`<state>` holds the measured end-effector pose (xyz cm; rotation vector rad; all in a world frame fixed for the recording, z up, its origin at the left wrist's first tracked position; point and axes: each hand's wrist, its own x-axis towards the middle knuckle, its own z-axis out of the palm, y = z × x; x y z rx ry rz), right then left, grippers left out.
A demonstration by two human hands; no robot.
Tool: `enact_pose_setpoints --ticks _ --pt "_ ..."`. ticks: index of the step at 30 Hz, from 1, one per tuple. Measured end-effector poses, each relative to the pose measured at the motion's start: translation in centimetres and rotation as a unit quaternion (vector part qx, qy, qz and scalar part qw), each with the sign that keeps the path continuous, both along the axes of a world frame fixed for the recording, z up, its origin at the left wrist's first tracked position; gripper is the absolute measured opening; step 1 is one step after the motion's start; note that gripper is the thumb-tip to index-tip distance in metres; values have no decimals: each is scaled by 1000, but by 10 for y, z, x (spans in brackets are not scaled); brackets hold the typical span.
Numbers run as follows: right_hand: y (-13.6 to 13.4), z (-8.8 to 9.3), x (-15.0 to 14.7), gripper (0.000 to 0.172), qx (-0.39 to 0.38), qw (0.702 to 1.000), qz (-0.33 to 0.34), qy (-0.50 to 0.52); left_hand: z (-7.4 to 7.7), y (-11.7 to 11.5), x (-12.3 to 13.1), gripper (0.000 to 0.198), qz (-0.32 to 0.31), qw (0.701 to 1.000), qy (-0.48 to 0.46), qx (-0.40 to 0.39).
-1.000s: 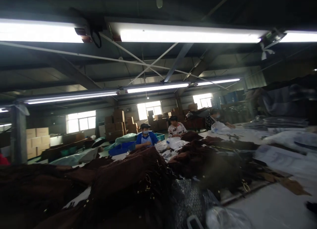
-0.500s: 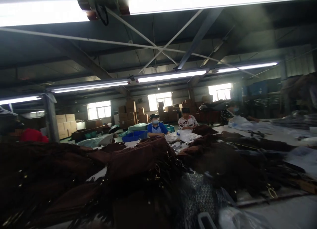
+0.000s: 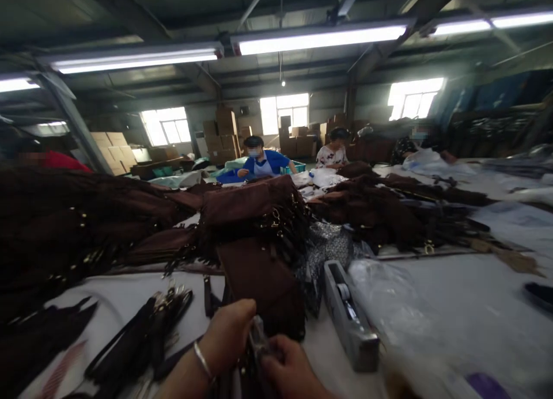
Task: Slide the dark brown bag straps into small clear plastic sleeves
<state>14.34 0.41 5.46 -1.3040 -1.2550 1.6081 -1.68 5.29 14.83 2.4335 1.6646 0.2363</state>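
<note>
My left hand, with a silver bangle at the wrist, is closed at the bottom centre. Opposite it, my right hand pinches with thumb and fingers. Between them is a strip of clear plastic wrapping over something dark with small metal bits, partly hidden and blurred. Just beyond the hands lies a dark brown bag. A bundle of dark straps with metal clasps rests on the white table to the left. Right of the hands stands a grey tape dispenser.
A tall stack of brown bags rises ahead, with more brown bags heaped at left. Clear plastic bags lie right of the dispenser, beside silvery bubble wrap. Several people sit across the table, including one in blue.
My view has tipped downward, bringing both hands, the straps and the whole tape dispenser into sight. The person in blue has shifted, with the arms now spread apart.
</note>
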Motion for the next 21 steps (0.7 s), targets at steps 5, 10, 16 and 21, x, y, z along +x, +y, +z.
enact_pose_setpoints --ticks 5,10,16,21 --pt "-3 4 -2 38 -65 993 33 93 -3 6 -1 10 5 999 -52 16" --pt "-13 -2 -2 48 -90 986 37 138 -17 6 0 8 54 991 -99 66" --pt "-26 -4 -3 39 -109 983 19 145 -37 -20 -7 11 151 935 -286 148" --pt "-33 6 -13 35 -83 988 12 132 -54 -58 4 33 247 794 -522 -189"
